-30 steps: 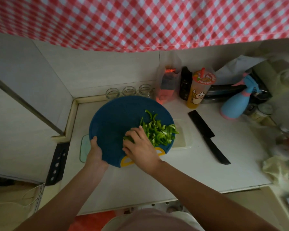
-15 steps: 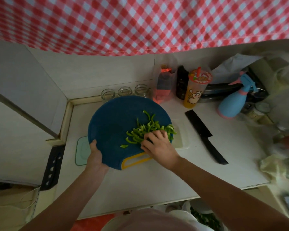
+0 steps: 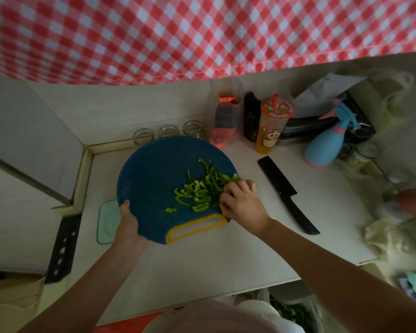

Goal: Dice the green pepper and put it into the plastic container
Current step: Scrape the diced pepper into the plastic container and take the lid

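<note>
At the lower left of the frame a pale green lid (image 3: 105, 222) lies on the counter, partly under the blue cutting board (image 3: 154, 174). My left hand (image 3: 127, 223) clasps that board's lower-left rim, thumb on top. I judge the grip is there to raise this side so the cut pieces slide rightward. At mid-frame the green pepper pieces (image 3: 199, 191) sit in a loose heap on the board's right half, with 1 stray bit lower left of the heap. Most look like short strips rather than neat dice. My right hand (image 3: 243, 203) covers the heap's right end at the board's rim, fingers curled down into it. I cannot tell whether they pinch a bunch or only rake it toward the edge. The plastic container I cannot make out. I judge it sits below that rim, hidden by board and hand. Further right the black knife (image 3: 286, 193) lies flat on the counter, apart from both hands, set aside since cutting looks finished.
</note>
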The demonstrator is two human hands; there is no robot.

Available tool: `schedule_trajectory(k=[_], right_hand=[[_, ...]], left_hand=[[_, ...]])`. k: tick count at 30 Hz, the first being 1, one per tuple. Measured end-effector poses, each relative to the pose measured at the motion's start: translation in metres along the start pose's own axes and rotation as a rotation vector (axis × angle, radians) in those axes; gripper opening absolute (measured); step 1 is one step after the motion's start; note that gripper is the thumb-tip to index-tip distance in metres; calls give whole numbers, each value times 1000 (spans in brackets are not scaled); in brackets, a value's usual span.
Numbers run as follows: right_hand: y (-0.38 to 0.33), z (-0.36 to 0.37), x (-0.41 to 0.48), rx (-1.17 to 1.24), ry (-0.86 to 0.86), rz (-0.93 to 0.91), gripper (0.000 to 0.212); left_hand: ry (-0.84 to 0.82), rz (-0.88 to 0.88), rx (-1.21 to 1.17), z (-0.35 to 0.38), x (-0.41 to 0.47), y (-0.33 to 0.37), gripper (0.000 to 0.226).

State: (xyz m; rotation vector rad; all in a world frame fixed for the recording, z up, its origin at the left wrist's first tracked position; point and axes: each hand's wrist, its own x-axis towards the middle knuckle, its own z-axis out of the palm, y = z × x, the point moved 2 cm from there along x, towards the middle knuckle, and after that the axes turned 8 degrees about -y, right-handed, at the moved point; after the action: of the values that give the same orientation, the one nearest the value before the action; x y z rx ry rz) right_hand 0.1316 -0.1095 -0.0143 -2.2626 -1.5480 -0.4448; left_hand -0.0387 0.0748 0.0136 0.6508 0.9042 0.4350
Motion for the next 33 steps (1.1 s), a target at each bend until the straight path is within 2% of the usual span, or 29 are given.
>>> schedule_trajectory(k=[4,8,12,18,22,25,33], right_hand=[[21,-4,-10,30,-15,69,12],[37,-8,-20,44,-57,127,27],[38,-20,-16,115,-23,151,47],[-4,-19,32,268,3,76,29],[-69,5,62,349,-140,-134,42],[-105,24,72,364,-211,-258,33],[-75,28,51,253,-95,-230,15]], left_hand=[[4,11,1,-3,2,7,35],[14,28,16,-9,6,14,34],[32,28,13,-10,7,17,34],[50,14,4,0,1,16,34],[-3,-22,-25,7,-4,11,43],[31,-9,2,7,-7,11,46],[86,9,-41,-3,-12,9,36]])
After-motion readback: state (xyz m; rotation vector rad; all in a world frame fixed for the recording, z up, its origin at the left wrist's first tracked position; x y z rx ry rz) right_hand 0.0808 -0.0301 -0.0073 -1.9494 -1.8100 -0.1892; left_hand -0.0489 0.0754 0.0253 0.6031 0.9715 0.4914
